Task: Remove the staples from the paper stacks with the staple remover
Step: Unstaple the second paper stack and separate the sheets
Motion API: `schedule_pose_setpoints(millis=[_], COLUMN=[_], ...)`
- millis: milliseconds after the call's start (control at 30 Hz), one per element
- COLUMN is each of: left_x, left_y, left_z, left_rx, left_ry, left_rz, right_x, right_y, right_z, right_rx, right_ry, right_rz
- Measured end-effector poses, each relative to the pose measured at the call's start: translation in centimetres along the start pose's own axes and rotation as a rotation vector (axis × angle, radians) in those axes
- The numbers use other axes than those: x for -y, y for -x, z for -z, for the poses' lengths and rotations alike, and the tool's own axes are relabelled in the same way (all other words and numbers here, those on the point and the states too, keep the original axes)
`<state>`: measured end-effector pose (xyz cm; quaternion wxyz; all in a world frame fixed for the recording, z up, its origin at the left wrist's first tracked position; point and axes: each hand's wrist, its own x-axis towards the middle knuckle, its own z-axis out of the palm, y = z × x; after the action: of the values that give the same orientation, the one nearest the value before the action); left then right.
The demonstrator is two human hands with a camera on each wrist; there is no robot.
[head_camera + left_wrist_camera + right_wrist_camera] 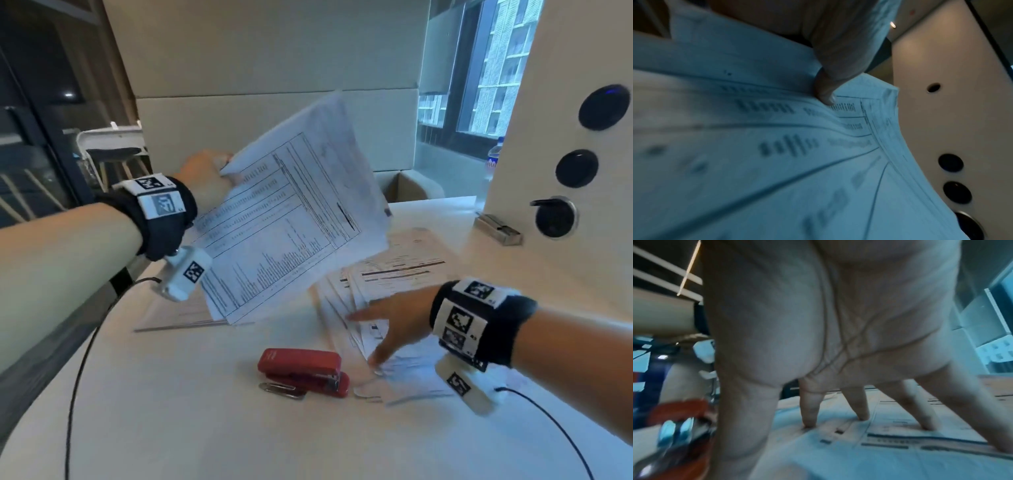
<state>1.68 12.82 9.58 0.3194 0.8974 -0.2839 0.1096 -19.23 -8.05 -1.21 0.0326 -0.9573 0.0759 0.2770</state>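
My left hand holds a stapled paper stack by its corner, lifted and tilted above the table. In the left wrist view my thumb pinches down on the printed top sheet. My right hand is spread flat, with straight fingers pressing on the fanned paper stacks lying on the table. A red stapler lies just left of that hand, untouched, and shows blurred at the lower left of the right wrist view. I cannot make out any staple.
A silver paper clip lies against the stapler's front. More sheets lie flat under the raised stack. A small metal box sits by the white panel with round black sockets. Black cables trail over the table's left side.
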Motion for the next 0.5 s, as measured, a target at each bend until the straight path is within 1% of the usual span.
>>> schedule_pose_setpoints(millis=[67, 200, 267, 367, 433, 500], left_x=[0.9, 2.4, 3.0, 3.7, 4.3, 5.2], left_y=[0.1, 0.7, 1.0, 1.6, 2.0, 2.1], left_z=[0.9, 2.1, 2.8, 3.8, 4.3, 4.6], left_rx=[0.043, 0.201, 0.268, 0.355, 0.443, 0.533], left_ry=[-0.025, -0.153, -0.211, -0.208, -0.197, -0.207], left_rz=[0.041, 0.109, 0.113, 0.124, 0.146, 0.163], right_x=[0.6, 0.0, -0.6, -1.9, -2.7, -3.3], right_y=[-0.5, -1.0, -1.3, -1.9, -2.4, -2.7], right_z=[-0.7, 0.2, 0.8, 1.5, 1.8, 1.8], right_rx=[0.023, 0.022, 0.02, 0.009, -0.013, -0.006], right_ry=[0.11, 0.187, 0.216, 0.24, 0.234, 0.23], right_rz=[0.014, 0.03, 0.013, -0.028, -0.063, -0.101])
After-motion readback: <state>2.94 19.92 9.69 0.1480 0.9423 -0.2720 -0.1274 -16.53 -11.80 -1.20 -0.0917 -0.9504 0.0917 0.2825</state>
